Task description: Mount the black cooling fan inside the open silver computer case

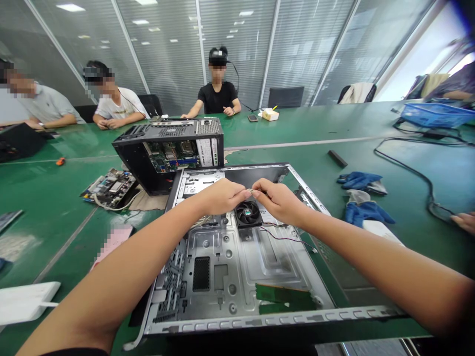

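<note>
Above an open computer case (208, 324) lying on its side, my left hand (226, 195) and my right hand (276, 198) meet fingertip to fingertip. Both are closed in a pinch on something small and thin, perhaps a wire end, too small to name. Just beneath them a black cooling fan (248, 212) rests inside the case. Its thin twisted cable (284, 238) trails right to a white connector (314, 250). Green memory modules (284, 295) lie at the case's near right. Pale wires (202, 221) show partly behind my left wrist.
A second computer case (166, 143) stands behind, with a motherboard (113, 188) to its left. Blue gloves (367, 210), a black cable (415, 170) and a blue basket (438, 114) are on the right. Several people sit around the green table (297, 131); another person's hand (465, 221) shows at the right edge.
</note>
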